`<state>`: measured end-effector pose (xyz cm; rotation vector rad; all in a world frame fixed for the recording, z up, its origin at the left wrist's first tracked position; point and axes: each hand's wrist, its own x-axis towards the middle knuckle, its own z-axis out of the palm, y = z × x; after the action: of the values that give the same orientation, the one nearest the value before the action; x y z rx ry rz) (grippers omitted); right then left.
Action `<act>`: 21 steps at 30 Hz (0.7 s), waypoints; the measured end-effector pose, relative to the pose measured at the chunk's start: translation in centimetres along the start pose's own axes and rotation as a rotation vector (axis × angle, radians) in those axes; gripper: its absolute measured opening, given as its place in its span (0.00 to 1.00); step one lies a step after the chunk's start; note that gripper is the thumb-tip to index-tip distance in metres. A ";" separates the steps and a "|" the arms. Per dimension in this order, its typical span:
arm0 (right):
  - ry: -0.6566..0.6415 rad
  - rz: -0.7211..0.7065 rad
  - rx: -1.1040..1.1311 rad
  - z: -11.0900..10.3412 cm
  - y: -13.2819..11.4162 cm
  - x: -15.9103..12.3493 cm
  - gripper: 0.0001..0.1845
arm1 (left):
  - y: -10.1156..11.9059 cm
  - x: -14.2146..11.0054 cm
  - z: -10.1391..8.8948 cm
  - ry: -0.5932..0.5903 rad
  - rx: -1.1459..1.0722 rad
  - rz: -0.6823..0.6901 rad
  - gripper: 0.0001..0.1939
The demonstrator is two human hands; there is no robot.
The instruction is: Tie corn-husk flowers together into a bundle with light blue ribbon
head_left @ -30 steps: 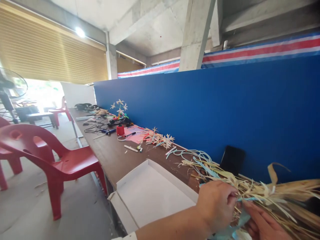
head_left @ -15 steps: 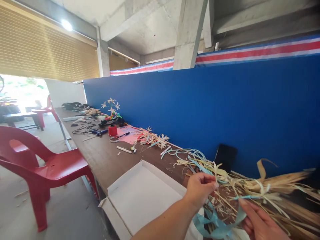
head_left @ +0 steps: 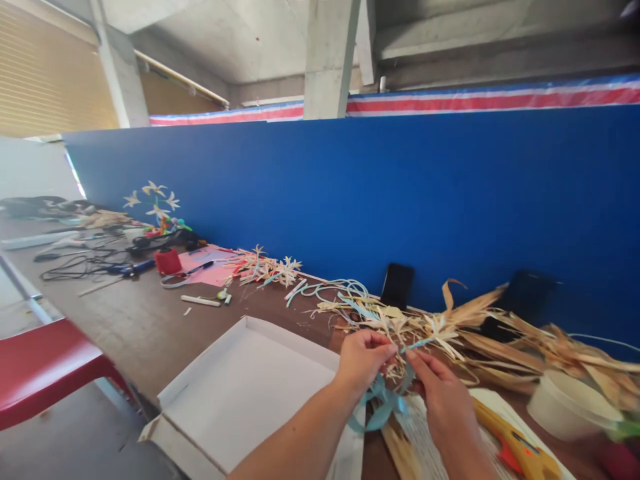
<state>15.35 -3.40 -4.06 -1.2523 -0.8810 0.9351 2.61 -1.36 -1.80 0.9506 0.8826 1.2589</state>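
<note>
In the head view, my left hand [head_left: 364, 360] is closed in a pinch on the thin stem of a pale dried-husk flower [head_left: 398, 325]. Close beside it, my right hand [head_left: 443, 390] pinches a light blue ribbon [head_left: 383, 410], whose loose loops hang below the fingers. A second husk flower [head_left: 443, 328], with a blue-wrapped stem, points right from between the fingertips; its exact hold is hidden. Dried husk strips [head_left: 480, 307] lie behind both hands. Left of my forearm is a white open box [head_left: 250, 393].
A yellow tool with a red part [head_left: 520, 440] and a white tub [head_left: 570, 407] sit at right. Two dark phones [head_left: 398, 285] lean on the blue partition [head_left: 325, 193]. Farther left are finished flowers [head_left: 287, 270], a red spool [head_left: 168, 261], cables and a red chair [head_left: 45, 367].
The view has swung right, bringing the tub and yellow tool into sight. My hands have come closer together, the right one meeting the left at the stems.
</note>
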 end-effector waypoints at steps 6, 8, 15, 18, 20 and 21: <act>0.007 0.047 0.074 0.3 0.3 -0.1 0.20 | -0.2 -0.1 -0.4 0.038 0.175 0.101 0.08; 0.004 0.047 0.085 0.4 0.4 -0.1 0.20 | -0.3 0.0 -0.4 0.055 0.202 0.106 0.08; 0.005 0.024 0.102 0.6 0.2 -0.2 0.19 | -0.2 -0.1 -0.2 0.074 0.193 0.109 0.07; -0.005 -0.009 0.085 0.6 0.2 -0.3 0.20 | 0.1 -0.5 0.1 0.075 0.137 0.095 0.07; -0.013 -0.028 0.080 0.6 0.2 -0.3 0.20 | 0.3 -0.6 0.3 0.069 0.088 0.080 0.07; -0.015 -0.033 0.077 0.5 0.2 -0.3 0.20 | 0.3 -0.7 0.4 0.066 0.063 0.070 0.07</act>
<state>14.70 -3.49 -4.20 -1.1627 -0.8668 0.9443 2.79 -2.03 -1.34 1.0012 0.9521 1.3349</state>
